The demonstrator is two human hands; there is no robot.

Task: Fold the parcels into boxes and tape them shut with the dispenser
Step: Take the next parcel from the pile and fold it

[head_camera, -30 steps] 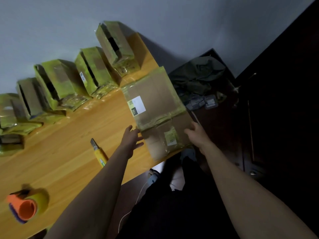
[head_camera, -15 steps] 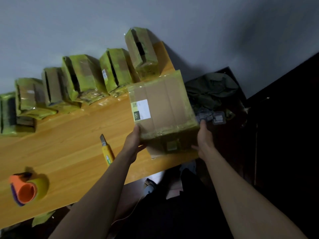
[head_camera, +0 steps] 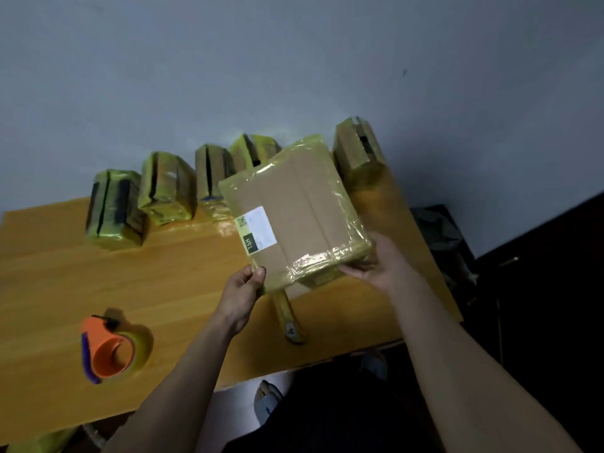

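Observation:
I hold a brown cardboard box (head_camera: 294, 210) edged with yellowish tape and bearing a white label, lifted above the wooden table (head_camera: 58, 282). My left hand (head_camera: 243, 289) pinches its near left corner. My right hand (head_camera: 376, 266) cups the near right underside, fingers curled beneath it. An orange tape dispenser (head_camera: 111, 348) with a roll of tape lies on the table at the left, apart from both hands.
Several taped boxes (head_camera: 166, 188) stand in a row along the grey wall, one more (head_camera: 358, 152) at the right end. A yellow utility knife (head_camera: 289, 317) lies on the table just below the held box. Dark floor and clutter (head_camera: 438, 230) lie past the table's right edge.
The box has come up off the table and tilted toward me. My right hand has slid under its right side; my left now pinches the corner. The view has swung left.

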